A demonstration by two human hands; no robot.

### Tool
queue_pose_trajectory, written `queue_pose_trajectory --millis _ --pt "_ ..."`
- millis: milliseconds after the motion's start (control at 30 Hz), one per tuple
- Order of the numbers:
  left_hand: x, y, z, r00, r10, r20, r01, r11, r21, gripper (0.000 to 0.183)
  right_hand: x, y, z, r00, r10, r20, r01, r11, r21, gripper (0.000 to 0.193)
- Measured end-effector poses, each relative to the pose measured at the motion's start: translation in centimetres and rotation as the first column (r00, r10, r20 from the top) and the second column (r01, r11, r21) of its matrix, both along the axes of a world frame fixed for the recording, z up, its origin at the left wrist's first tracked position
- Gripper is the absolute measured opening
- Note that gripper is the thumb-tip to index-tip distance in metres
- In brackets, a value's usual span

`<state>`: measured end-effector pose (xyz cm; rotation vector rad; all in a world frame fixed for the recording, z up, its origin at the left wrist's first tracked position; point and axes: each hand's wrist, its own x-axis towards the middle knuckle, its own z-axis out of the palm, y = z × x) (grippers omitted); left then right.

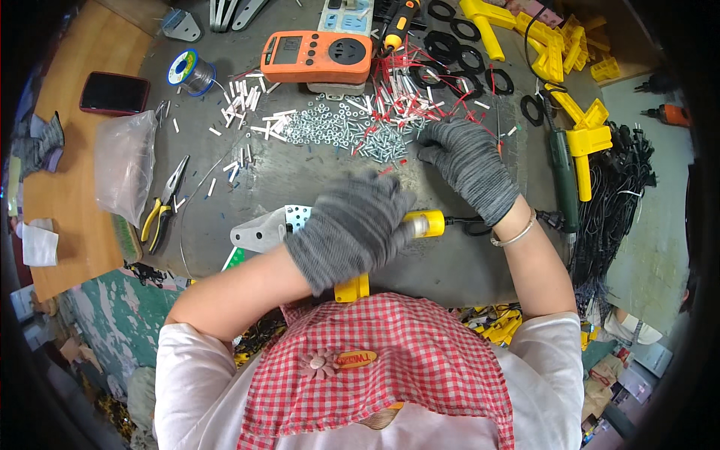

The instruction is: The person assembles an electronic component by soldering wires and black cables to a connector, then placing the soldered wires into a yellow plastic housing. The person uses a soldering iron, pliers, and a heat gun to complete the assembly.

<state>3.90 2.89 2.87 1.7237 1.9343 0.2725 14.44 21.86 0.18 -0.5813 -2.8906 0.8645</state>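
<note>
My left hand (352, 232), in a grey knit glove, lies curled over a yellow plastic handle (429, 223), with its fingertips blurred. A grey metal bracket (259, 232) and a perforated light plate (298, 217) stick out on the hand's left side. Another yellow part (352, 288) shows below the palm. My right hand (469, 166), gloved alike, has bent fingers drawn together at the right edge of a pile of small screws (386, 142); what they hold, if anything, is hidden. White sleeves with red wires (401, 94) lie just beyond it, and hex nuts (322, 124) beside the screws.
An orange socket meter (316, 57) stands at the back near a screwdriver (400, 26) and black rings (442, 46). Yellow-handled pliers (165, 206), a solder spool (191, 73), a plastic bag (126, 165) and a phone (115, 94) lie left. Yellow handles (589, 139) and black cables (611, 202) lie right.
</note>
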Motion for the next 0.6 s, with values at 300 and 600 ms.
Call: queue_pose_trajectory --millis 300,600 --pt "-4.1 4.4 -3.0 0.952 -0.015 -0.306 0.064 0.986 0.152 0.022 1.0 -0.2 -1.4 0.999 0.053 0.007 -0.053 0.951 0.305 0.015" --pt "-4.0 3.7 -2.3 0.942 0.032 -0.334 0.009 0.993 0.118 0.017 -1.4 -0.4 -1.3 0.999 -0.03 -0.023 0.034 0.973 0.228 0.017"
